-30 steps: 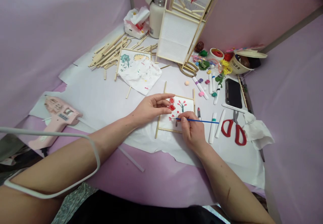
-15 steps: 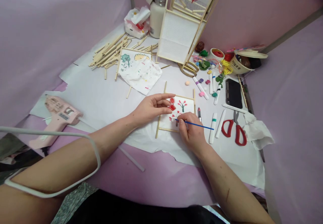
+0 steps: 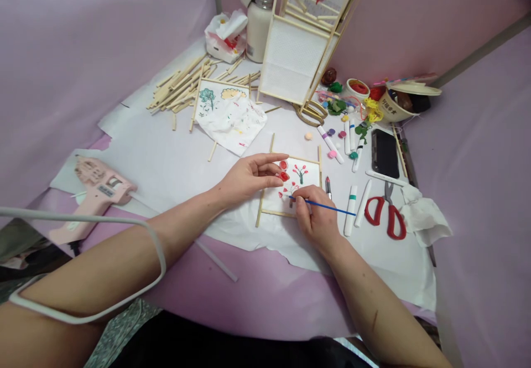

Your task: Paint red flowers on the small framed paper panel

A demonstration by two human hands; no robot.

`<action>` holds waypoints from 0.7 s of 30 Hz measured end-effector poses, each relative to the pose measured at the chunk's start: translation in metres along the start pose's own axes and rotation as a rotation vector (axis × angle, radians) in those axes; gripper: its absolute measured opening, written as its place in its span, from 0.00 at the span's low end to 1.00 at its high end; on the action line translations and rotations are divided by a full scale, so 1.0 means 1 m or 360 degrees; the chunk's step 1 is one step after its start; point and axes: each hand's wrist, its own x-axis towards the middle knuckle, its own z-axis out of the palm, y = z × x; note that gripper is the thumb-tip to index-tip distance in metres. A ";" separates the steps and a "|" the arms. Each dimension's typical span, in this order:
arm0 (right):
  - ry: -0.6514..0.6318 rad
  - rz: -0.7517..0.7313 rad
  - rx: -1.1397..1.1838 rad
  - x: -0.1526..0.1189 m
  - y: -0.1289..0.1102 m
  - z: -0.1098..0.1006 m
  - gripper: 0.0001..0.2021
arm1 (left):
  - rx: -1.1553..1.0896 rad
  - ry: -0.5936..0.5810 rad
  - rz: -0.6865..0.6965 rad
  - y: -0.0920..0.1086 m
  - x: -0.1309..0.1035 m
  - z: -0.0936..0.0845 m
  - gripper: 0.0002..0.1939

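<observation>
Head view: gripping slim blue brush (image 3: pixel 327 206) in closed fingers of right hand (image 3: pixel 321 218), tip pointing left at red flowers (image 3: pixel 281 195) on wood-framed panel (image 3: pixel 272 204); can't tell whether touching. Pinching small red paint pot (image 3: pixel 284 176) between thumb and fingertips of left hand (image 3: pixel 246 175), over panel's upper left part, with second red disc (image 3: pixel 284 165) just beyond. Also on panel: green-stemmed plant (image 3: pixel 301 175) with red buds. All on white-covered worktop (image 3: pixel 153 135), panel lying flat between both hands. Just right of panel: red-tipped marker (image 3: pixel 328 187); farther right, green-banded marker (image 3: pixel 350 211), red-handled scissors (image 3: pixel 389 210), crumpled tissue (image 3: pixel 425 218), with dark phone (image 3: pixel 384 154) beyond. Toward the back: tall wooden frame (image 3: pixel 292 61) with white sides, beside gold-handled scissors (image 3: pixel 311 119). Left of that, white cloth (image 3: pixel 232 127) partly over second framed panel (image 3: pixel 214 88), next to pile of wooden sticks (image 3: pixel 182 88). At far left, pink glue gun (image 3: pixel 97 193).
</observation>
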 end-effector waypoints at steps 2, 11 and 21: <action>-0.0015 0.0028 0.0006 0.000 -0.001 -0.001 0.05 | 0.0002 0.0005 0.0001 0.000 0.000 0.000 0.28; -0.0009 0.0078 -0.0035 0.000 -0.002 -0.001 0.06 | 0.0019 0.0009 -0.0011 0.000 -0.001 0.000 0.29; 0.0016 0.0114 -0.0031 -0.002 0.001 0.000 0.06 | 0.0006 0.0001 -0.0011 0.000 0.000 0.000 0.28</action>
